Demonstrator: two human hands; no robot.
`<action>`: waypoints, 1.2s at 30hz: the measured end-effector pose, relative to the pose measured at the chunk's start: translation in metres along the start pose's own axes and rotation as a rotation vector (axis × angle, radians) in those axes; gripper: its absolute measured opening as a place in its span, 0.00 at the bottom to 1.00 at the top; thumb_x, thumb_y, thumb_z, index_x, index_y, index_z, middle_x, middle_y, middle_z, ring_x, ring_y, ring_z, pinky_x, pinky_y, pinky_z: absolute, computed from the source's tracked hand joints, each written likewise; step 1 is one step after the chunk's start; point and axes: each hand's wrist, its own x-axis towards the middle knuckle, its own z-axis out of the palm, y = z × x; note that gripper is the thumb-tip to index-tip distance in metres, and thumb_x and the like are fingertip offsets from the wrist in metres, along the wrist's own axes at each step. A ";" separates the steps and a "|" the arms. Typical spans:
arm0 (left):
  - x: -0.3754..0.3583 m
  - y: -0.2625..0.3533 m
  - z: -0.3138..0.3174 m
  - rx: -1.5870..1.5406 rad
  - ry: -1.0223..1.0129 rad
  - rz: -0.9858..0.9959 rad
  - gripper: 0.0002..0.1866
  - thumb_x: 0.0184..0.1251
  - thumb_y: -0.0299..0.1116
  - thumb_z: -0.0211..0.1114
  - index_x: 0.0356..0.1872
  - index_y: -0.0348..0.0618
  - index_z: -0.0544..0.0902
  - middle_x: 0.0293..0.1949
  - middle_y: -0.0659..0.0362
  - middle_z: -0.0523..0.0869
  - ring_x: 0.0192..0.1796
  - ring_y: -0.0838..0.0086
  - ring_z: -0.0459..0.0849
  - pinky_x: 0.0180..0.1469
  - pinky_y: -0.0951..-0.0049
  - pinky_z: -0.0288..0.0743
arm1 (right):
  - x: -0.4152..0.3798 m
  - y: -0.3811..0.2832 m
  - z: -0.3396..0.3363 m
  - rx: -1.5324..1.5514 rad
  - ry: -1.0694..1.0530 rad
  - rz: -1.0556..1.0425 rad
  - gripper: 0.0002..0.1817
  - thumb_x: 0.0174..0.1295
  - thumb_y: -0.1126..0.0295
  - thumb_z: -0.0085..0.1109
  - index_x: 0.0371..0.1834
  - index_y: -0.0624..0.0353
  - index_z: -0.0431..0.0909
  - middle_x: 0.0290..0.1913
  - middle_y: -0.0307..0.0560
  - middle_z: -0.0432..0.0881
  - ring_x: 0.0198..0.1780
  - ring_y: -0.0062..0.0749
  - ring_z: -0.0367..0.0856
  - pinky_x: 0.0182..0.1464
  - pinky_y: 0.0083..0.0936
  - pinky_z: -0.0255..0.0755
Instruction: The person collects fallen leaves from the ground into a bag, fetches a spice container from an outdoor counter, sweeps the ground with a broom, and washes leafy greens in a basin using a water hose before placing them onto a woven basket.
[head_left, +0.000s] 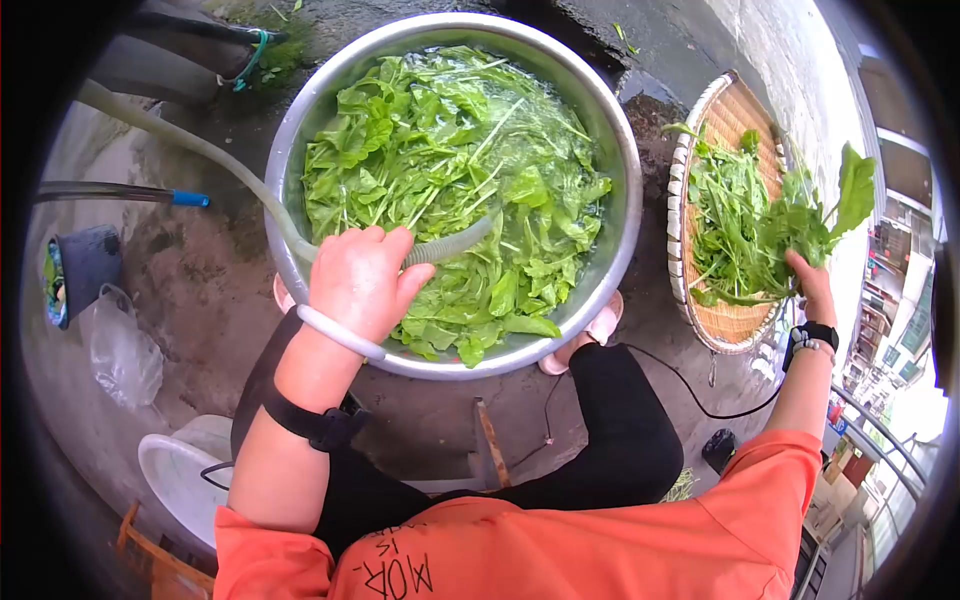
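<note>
Basin (620, 215) of bright metal, wide and round, fills the top centre of the view on wet concrete ground, holding water and a thick floating mass of leafy greens (450, 180). At three o'clock from it, just beside its rim, lies a shallow woven basket (735, 325) with more greens (730, 230) heaped inside. A pale hose (190, 150) runs in from ten o'clock, crosses the basin's near-left rim and ends in the water. The left hand (360, 280) sits at seven o'clock on the basin, fingers curled around the hose where it crosses the rim. The right hand (810, 285) reaches out to three o'clock, fingers closed on the stems of a leafy bunch (820, 215) raised over the basket's far edge. A clear plastic bag (120, 350) lies at nine o'clock, well apart.
</note>
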 end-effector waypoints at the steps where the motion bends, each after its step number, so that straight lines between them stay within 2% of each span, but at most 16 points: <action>1: -0.001 0.001 -0.001 0.001 -0.007 -0.008 0.12 0.46 0.39 0.65 0.23 0.42 0.75 0.21 0.55 0.76 0.29 0.60 0.76 0.34 0.61 0.67 | 0.005 0.012 0.002 -0.335 0.059 -0.056 0.33 0.45 0.60 0.65 0.53 0.66 0.66 0.46 0.49 0.77 0.47 0.34 0.75 0.52 0.28 0.66; 2: -0.002 -0.001 -0.002 0.004 -0.014 -0.020 0.12 0.46 0.39 0.65 0.23 0.42 0.75 0.21 0.55 0.76 0.29 0.60 0.76 0.34 0.62 0.67 | 0.061 0.080 -0.005 -0.783 0.309 -0.122 0.37 0.43 0.57 0.65 0.57 0.61 0.64 0.50 0.57 0.75 0.51 0.41 0.73 0.55 0.31 0.65; 4: -0.006 -0.006 -0.003 0.011 0.004 -0.029 0.12 0.45 0.39 0.65 0.24 0.43 0.75 0.21 0.55 0.76 0.29 0.61 0.76 0.34 0.62 0.67 | 0.008 -0.018 0.061 -0.841 0.170 0.029 0.41 0.40 0.54 0.66 0.59 0.54 0.62 0.53 0.61 0.71 0.54 0.47 0.70 0.55 0.34 0.65; 6: -0.008 -0.010 -0.005 0.000 0.007 -0.056 0.12 0.44 0.38 0.66 0.23 0.43 0.75 0.21 0.56 0.75 0.29 0.62 0.75 0.35 0.63 0.67 | 0.009 -0.033 0.139 -0.872 0.235 -0.414 0.41 0.38 0.56 0.68 0.60 0.47 0.62 0.54 0.58 0.69 0.55 0.48 0.68 0.54 0.38 0.66; 8: -0.011 -0.019 -0.005 0.010 0.023 -0.066 0.12 0.43 0.37 0.66 0.23 0.43 0.75 0.21 0.56 0.75 0.29 0.62 0.75 0.34 0.64 0.66 | -0.038 -0.100 0.234 -0.798 0.080 -0.737 0.43 0.36 0.62 0.70 0.60 0.42 0.60 0.58 0.48 0.65 0.59 0.45 0.63 0.54 0.43 0.65; 10: -0.014 -0.026 -0.006 0.051 0.080 -0.101 0.11 0.42 0.36 0.67 0.23 0.43 0.75 0.21 0.57 0.74 0.29 0.63 0.75 0.34 0.64 0.66 | -0.075 -0.147 0.320 -0.796 -0.199 -0.912 0.47 0.37 0.61 0.70 0.64 0.39 0.54 0.65 0.47 0.56 0.66 0.43 0.51 0.57 0.54 0.56; 11: -0.014 -0.030 -0.008 0.063 0.078 -0.136 0.11 0.41 0.36 0.68 0.23 0.43 0.75 0.21 0.57 0.75 0.29 0.63 0.75 0.33 0.64 0.66 | -0.096 -0.170 0.356 -0.799 -0.314 -1.008 0.47 0.38 0.63 0.70 0.64 0.38 0.53 0.66 0.47 0.53 0.67 0.43 0.49 0.60 0.53 0.53; 13: -0.013 -0.036 -0.012 0.094 0.086 -0.174 0.11 0.41 0.36 0.68 0.22 0.43 0.75 0.21 0.57 0.74 0.29 0.62 0.75 0.33 0.64 0.66 | -0.122 -0.197 0.418 -0.871 -0.468 -1.213 0.52 0.33 0.61 0.71 0.66 0.36 0.49 0.67 0.46 0.51 0.68 0.44 0.46 0.62 0.55 0.50; 14: -0.013 -0.038 -0.013 0.112 0.102 -0.201 0.12 0.42 0.37 0.67 0.22 0.44 0.75 0.21 0.57 0.74 0.29 0.62 0.75 0.33 0.64 0.66 | -0.126 -0.191 0.447 -0.887 -0.412 -1.311 0.50 0.34 0.62 0.70 0.65 0.38 0.52 0.67 0.47 0.51 0.68 0.43 0.46 0.61 0.56 0.50; 18: -0.012 -0.043 -0.017 0.146 0.043 -0.263 0.12 0.42 0.38 0.67 0.22 0.44 0.74 0.21 0.57 0.74 0.28 0.63 0.75 0.33 0.64 0.66 | -0.117 -0.165 0.466 -1.005 -0.553 -1.040 0.37 0.38 0.62 0.67 0.57 0.42 0.64 0.62 0.47 0.58 0.67 0.41 0.49 0.61 0.57 0.48; 19: -0.013 -0.043 -0.018 0.134 0.046 -0.252 0.12 0.42 0.38 0.67 0.22 0.44 0.75 0.21 0.57 0.75 0.28 0.63 0.75 0.33 0.64 0.66 | -0.113 -0.155 0.462 -0.999 -0.518 -0.984 0.19 0.54 0.70 0.50 0.51 0.44 0.69 0.56 0.47 0.66 0.64 0.40 0.54 0.61 0.56 0.48; 20: -0.012 -0.044 -0.019 0.122 0.052 -0.236 0.12 0.42 0.38 0.67 0.22 0.44 0.75 0.21 0.57 0.75 0.29 0.63 0.75 0.33 0.63 0.67 | -0.109 -0.149 0.456 -1.042 -0.537 -0.924 0.18 0.54 0.69 0.49 0.50 0.44 0.70 0.54 0.45 0.69 0.62 0.39 0.58 0.62 0.55 0.48; 27: -0.017 -0.041 -0.016 -0.043 0.213 -0.117 0.13 0.42 0.35 0.67 0.21 0.41 0.72 0.18 0.54 0.71 0.25 0.58 0.72 0.28 0.61 0.65 | -0.110 -0.120 0.388 -1.014 -0.641 -0.591 0.20 0.46 0.63 0.57 0.46 0.49 0.73 0.47 0.45 0.77 0.54 0.37 0.70 0.58 0.49 0.56; 30: -0.019 -0.037 -0.015 -0.054 0.237 -0.060 0.12 0.42 0.35 0.67 0.21 0.41 0.72 0.19 0.54 0.71 0.25 0.57 0.72 0.28 0.61 0.65 | -0.108 -0.119 0.338 -0.592 -0.736 -0.467 0.20 0.42 0.63 0.59 0.41 0.59 0.76 0.36 0.53 0.80 0.40 0.44 0.78 0.46 0.35 0.69; 32: -0.020 -0.034 -0.015 -0.029 0.192 -0.067 0.13 0.42 0.36 0.66 0.21 0.41 0.72 0.20 0.54 0.72 0.26 0.57 0.72 0.29 0.61 0.65 | -0.123 -0.140 0.298 -0.240 -0.757 -0.263 0.19 0.42 0.64 0.60 0.37 0.62 0.77 0.31 0.52 0.80 0.35 0.35 0.79 0.39 0.27 0.70; 36: -0.015 -0.024 -0.015 0.012 0.155 -0.067 0.12 0.43 0.34 0.66 0.26 0.41 0.74 0.22 0.53 0.74 0.29 0.57 0.74 0.32 0.62 0.65 | -0.120 -0.156 0.280 0.133 -0.747 -0.307 0.21 0.44 0.60 0.61 0.38 0.65 0.76 0.28 0.51 0.79 0.32 0.34 0.78 0.38 0.25 0.70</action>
